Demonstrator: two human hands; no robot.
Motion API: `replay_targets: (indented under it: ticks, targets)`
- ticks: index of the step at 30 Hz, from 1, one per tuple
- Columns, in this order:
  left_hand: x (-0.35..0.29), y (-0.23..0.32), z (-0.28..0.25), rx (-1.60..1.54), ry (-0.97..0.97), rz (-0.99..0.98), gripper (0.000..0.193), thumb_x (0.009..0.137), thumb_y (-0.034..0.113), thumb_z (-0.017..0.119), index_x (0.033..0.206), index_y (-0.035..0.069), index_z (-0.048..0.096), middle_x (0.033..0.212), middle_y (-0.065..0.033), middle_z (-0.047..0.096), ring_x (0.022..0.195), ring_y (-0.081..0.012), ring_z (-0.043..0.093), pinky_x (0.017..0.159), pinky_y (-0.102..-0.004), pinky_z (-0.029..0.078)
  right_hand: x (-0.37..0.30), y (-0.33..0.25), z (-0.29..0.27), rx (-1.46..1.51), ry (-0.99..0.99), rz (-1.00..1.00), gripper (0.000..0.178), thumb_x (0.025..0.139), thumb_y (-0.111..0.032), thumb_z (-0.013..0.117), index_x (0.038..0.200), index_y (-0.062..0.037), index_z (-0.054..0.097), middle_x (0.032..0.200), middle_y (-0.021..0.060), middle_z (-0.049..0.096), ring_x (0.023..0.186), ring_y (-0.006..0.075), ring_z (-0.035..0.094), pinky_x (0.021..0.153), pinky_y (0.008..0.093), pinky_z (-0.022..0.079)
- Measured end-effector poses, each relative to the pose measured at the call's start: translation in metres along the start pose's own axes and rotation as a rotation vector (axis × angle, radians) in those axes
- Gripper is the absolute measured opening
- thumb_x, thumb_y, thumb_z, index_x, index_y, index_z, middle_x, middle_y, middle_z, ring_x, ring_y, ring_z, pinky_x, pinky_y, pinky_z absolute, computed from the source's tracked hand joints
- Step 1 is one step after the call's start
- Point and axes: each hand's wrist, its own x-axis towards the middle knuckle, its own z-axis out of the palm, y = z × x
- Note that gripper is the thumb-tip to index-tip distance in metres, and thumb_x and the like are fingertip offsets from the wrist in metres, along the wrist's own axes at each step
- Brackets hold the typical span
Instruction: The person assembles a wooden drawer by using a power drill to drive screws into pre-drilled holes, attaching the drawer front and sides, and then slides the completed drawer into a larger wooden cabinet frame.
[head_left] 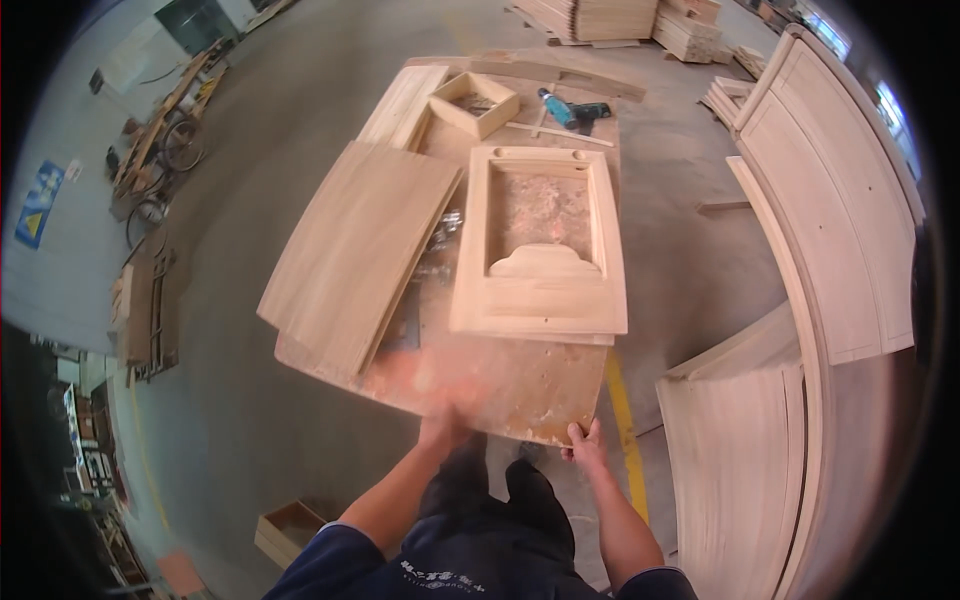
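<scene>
While the right hand was clamped on the near right corner of the wooden table, just in front of the person's legs, the left hand was over its near side (too blurry to tell if its fingers were apart or together). On the table lay a pale wooden frame, with flat boards to its left and a blue drill behind it.
</scene>
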Motion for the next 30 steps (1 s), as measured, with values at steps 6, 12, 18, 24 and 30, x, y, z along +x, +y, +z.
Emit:
replay_targets:
  ticks: [6,12,18,24,30]
  targets:
    - [-0.009,0.053,0.055,0.517,-0.357,-0.557,0.045,0.101,0.041,0.060,0.128,0.005,0.056,0.113,-0.0142,0.067,0.105,-0.0264,0.067,0.084,-0.0442,0.058,0.073,0.002,0.000,-0.116,0.105,-0.149,0.043,0.099,-0.024,0.064,0.132,-0.0126,0.039,0.107,0.0103,0.063,0.059,0.0177,0.062,0.048,0.0326,0.055]
    - [0.041,0.084,0.151,1.261,-0.349,0.576,0.049,0.105,0.042,0.053,0.137,0.004,0.047,0.130,-0.0196,0.060,0.108,-0.0399,0.063,0.091,-0.0534,0.055,0.135,-0.064,-0.029,0.030,0.167,-0.059,0.047,0.097,-0.025,0.066,0.134,-0.0073,0.043,0.109,0.0116,0.064,0.070,0.0177,0.065,0.054,0.0315,0.057]
    - [0.100,0.146,0.242,-0.093,-0.018,-0.074,0.047,0.106,0.044,0.050,0.133,0.006,0.049,0.118,-0.0165,0.062,0.093,-0.0330,0.064,0.079,-0.0496,0.057,0.192,-0.194,-0.048,-0.367,0.180,-0.187,0.072,0.097,-0.032,0.063,0.152,-0.0004,0.030,0.119,0.0170,0.065,0.085,0.0206,0.070,0.065,0.0329,0.058]
    - [0.138,0.151,0.299,-0.175,-0.123,0.043,0.052,0.103,0.047,0.055,0.135,0.006,0.049,0.120,-0.0178,0.062,0.095,-0.0353,0.064,0.080,-0.0501,0.056,0.194,-0.282,-0.086,-0.338,0.290,-0.379,0.065,0.097,-0.039,0.062,0.145,-0.0014,0.041,0.133,0.0266,0.060,0.117,0.0382,0.064,0.100,0.0450,0.049]
    - [0.172,0.116,0.309,-0.139,-0.206,0.021,0.057,0.100,0.049,0.060,0.134,0.003,0.051,0.109,-0.0201,0.066,0.089,-0.0381,0.066,0.080,-0.0537,0.055,0.193,-0.283,-0.116,-0.263,0.172,-0.203,0.073,0.099,-0.042,0.060,0.151,-0.0005,0.031,0.110,0.0190,0.069,0.075,0.0248,0.069,0.071,0.0402,0.055]
